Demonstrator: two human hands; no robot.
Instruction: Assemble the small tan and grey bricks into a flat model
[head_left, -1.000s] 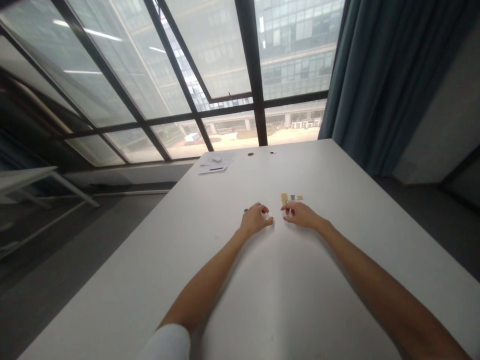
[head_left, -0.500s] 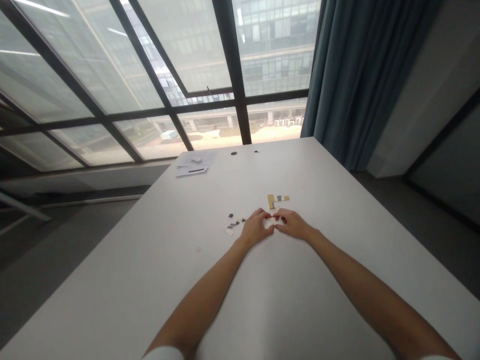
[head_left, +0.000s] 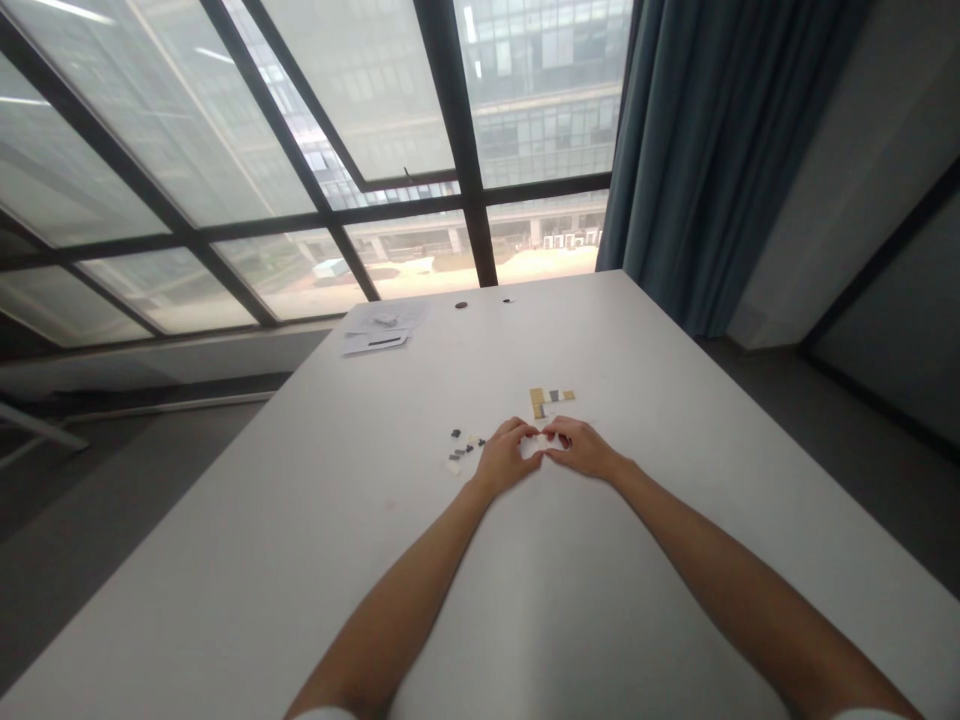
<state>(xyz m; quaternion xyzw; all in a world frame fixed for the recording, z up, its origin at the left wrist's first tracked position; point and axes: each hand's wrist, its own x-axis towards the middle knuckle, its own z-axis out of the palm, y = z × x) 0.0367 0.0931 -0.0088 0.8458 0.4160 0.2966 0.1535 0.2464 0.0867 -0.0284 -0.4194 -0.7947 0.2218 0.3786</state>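
My left hand (head_left: 504, 459) and my right hand (head_left: 583, 448) meet fingertip to fingertip low over the white table (head_left: 600, 560). Both are closed in a pinch around a small pale piece (head_left: 543, 441), mostly covered by the fingers; its kind is too small to make out. Just beyond the fingertips lies a flat L-shaped arrangement of tan, grey and white pieces (head_left: 537, 397). To the left of my left hand, several small black, grey and cream pieces (head_left: 469, 448) are scattered on the tabletop.
Papers (head_left: 379, 328) with a dark, thin bar on them lie at the table's far left corner. A dark round disc (head_left: 461, 305) and a small dark item (head_left: 507, 301) are near the far edge. Windows and a blue curtain (head_left: 690, 170) stand behind the table.
The whole view has shifted slightly, so things sit a little farther left. Both hands stay together at the pale piece, with barely any finger movement.
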